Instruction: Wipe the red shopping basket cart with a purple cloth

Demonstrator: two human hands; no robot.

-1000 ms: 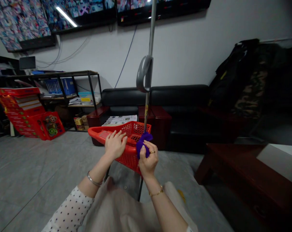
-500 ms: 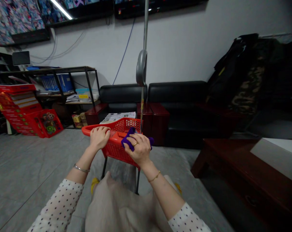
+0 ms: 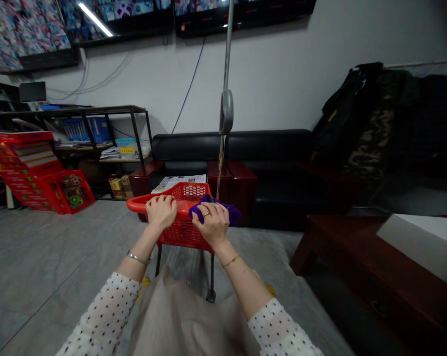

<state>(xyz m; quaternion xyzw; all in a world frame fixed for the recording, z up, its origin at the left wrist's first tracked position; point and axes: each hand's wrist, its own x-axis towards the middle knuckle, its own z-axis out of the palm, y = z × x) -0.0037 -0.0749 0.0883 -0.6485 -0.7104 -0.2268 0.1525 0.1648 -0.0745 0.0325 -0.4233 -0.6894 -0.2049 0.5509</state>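
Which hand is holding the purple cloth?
The right hand presses the purple cloth onto the rim of the red basket. The left hand only grips the bare rim.

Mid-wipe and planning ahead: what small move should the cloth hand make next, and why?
Probably slide the right hand with the purple cloth leftward along the red basket rim. The cloth covers only the rim's right end, and the left hand steadies the basket.

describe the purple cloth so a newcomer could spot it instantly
Start at the black sofa on the back wall; in front stands a small red basket cart. The purple cloth lies on its near rim under the right hand, the only purple thing there.
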